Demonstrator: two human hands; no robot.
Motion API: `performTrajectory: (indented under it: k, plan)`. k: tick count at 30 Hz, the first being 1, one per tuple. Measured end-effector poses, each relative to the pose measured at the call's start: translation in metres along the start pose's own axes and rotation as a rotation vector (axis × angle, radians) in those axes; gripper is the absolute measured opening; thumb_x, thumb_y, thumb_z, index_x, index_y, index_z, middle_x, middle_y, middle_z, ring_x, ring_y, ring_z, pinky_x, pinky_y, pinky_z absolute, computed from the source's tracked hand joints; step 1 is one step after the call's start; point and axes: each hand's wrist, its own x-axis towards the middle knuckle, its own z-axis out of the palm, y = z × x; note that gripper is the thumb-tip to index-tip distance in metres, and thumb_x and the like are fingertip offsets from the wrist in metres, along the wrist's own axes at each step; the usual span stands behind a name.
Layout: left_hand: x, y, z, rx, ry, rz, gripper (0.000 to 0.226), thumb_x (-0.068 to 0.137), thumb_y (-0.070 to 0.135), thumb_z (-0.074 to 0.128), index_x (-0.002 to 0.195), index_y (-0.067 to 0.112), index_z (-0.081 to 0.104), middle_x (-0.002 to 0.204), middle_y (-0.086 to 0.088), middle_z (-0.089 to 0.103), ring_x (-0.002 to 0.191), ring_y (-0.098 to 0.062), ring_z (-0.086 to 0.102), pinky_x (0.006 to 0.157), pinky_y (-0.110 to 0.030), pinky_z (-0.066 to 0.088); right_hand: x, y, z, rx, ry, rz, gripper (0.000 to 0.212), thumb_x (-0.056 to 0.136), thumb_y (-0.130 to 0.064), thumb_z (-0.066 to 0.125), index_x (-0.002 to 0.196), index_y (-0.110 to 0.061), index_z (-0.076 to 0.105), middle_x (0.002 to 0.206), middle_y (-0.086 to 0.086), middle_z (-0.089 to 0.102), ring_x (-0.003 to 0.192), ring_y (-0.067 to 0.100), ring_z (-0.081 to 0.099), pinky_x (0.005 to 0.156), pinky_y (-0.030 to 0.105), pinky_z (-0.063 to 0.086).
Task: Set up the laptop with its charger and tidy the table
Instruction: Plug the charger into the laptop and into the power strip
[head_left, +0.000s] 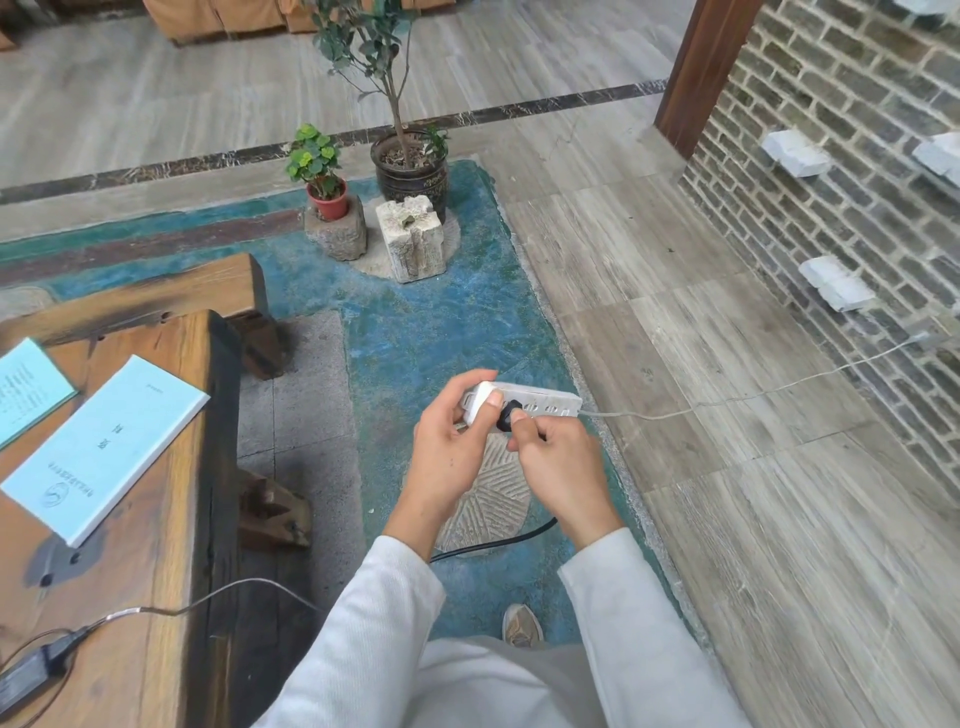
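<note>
Big wooden table (171, 467) off to the left, loaded with two pale blue booklets (104, 447) and, down at the bottom corner, the black charger brick (26, 675) with a thin cable trailing off the edge. No laptop anywhere in view, so no idea where that sits, probably further left, out of shot.

Middle of the view, up in the air over the blue floor patch: white power strip (524, 402), gripped at its near end by the left hand (452, 441), fingers curled round the body and thumb pressed on top. White lead running off its far end toward the brick wall (831, 208). Right hand (558, 467) pinched shut on the black plug (506, 418), pushing it at a socket.

Looks like the plugging-in step. Tips for doing it right: keep the strip braced hard with that left grip so it doesn't twist, line the pins up square before shoving, push straight in, no wiggling. Then set the strip down somewhere the black cord (498, 540) won't snag feet.

Hard to call: whether the pins are fully seated, since the right fingers cover the plug face. Also can't trace the black cord back to the brick, hidden behind the sleeves (384, 613).
</note>
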Motion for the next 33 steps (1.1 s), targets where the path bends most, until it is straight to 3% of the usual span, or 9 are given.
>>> performTrajectory:
  k: [11,15,18,21,25,27,29,31,33]
  plan:
    - [-0.004,0.007,-0.008,-0.028,-0.044,0.003,0.018,0.097,0.029,0.064,0.112,0.035,0.068,0.096,-0.003,0.072,0.094,-0.034,0.064,0.083,-0.037,0.051,0.000,-0.010,-0.002,-0.005,-0.037,-0.001,0.047,0.093,-0.044,0.048,0.064,-0.012,0.067,0.050,-0.003,0.059,0.051,0.009,0.053,0.046,0.026,0.030]
    - [-0.008,0.001,-0.017,-0.039,-0.047,-0.016,0.022,0.095,0.036,0.066,0.117,0.039,0.067,0.106,0.004,0.073,0.102,-0.026,0.068,0.096,-0.046,0.054,-0.002,-0.020,-0.001,-0.018,-0.092,-0.011,0.048,0.093,-0.042,0.048,0.054,-0.015,0.056,0.046,-0.006,0.054,0.048,0.008,0.051,0.044,0.024,0.027]
    - [-0.010,-0.005,-0.022,-0.046,-0.048,-0.007,0.035,0.092,0.048,0.066,0.127,0.044,0.062,0.115,0.008,0.073,0.110,-0.017,0.067,0.094,-0.034,0.054,0.001,-0.023,0.001,-0.010,-0.159,-0.020,0.045,0.095,-0.040,0.045,0.062,-0.014,0.063,0.061,-0.002,0.064,0.065,0.019,0.060,0.052,0.027,0.034]
    - [-0.013,-0.014,-0.019,-0.118,-0.048,-0.125,0.064,0.087,0.055,0.068,0.145,0.046,0.044,0.131,0.015,0.064,0.125,-0.004,0.058,0.100,-0.019,0.048,0.005,-0.018,0.004,0.123,-0.223,0.090,0.042,0.095,-0.041,0.048,0.084,-0.014,0.077,0.080,-0.003,0.076,0.077,0.008,0.066,0.061,0.022,0.042]
    - [-0.027,-0.030,-0.005,-0.151,-0.093,-0.253,0.093,0.088,0.051,0.068,0.160,0.029,0.014,0.149,0.016,0.048,0.138,-0.004,0.045,0.120,-0.043,0.031,0.009,-0.010,0.013,0.251,-0.207,0.228,0.037,0.096,-0.041,0.053,0.075,-0.020,0.077,0.068,-0.014,0.071,0.069,0.001,0.060,0.058,0.021,0.038]
    - [-0.036,-0.038,0.001,-0.137,-0.179,-0.322,0.085,0.093,0.051,0.059,0.160,0.030,0.011,0.135,0.028,0.060,0.129,0.003,0.051,0.118,-0.041,0.034,0.013,-0.010,0.019,0.359,-0.217,0.309,0.038,0.099,-0.039,0.053,0.072,-0.019,0.070,0.056,-0.014,0.062,0.059,0.009,0.055,0.052,0.025,0.035]
    - [-0.047,-0.046,0.009,-0.042,-0.311,-0.329,0.056,0.101,0.050,0.048,0.152,0.033,0.032,0.109,0.035,0.069,0.110,0.011,0.060,0.109,-0.033,0.042,0.022,-0.014,0.025,0.528,-0.236,0.399,0.034,0.102,-0.033,0.051,0.080,-0.015,0.069,0.057,-0.007,0.053,0.052,0.009,0.046,0.048,0.024,0.031]
    - [-0.055,-0.053,0.015,0.012,-0.354,-0.286,0.037,0.106,0.039,0.043,0.128,0.016,0.063,0.098,0.014,0.076,0.094,-0.005,0.069,0.100,-0.039,0.050,0.035,-0.020,0.028,0.702,-0.256,0.454,0.029,0.104,-0.025,0.048,0.088,-0.007,0.065,0.053,-0.005,0.043,0.040,0.006,0.034,0.039,0.022,0.026]
    - [-0.058,-0.056,0.010,0.020,-0.347,-0.257,0.035,0.106,0.033,0.044,0.110,0.008,0.068,0.078,0.007,0.072,0.070,-0.010,0.065,0.083,-0.037,0.053,0.051,-0.028,0.027,0.810,-0.284,0.468,0.026,0.106,-0.017,0.042,0.089,-0.006,0.059,0.047,-0.006,0.040,0.032,0.003,0.029,0.031,0.019,0.022]
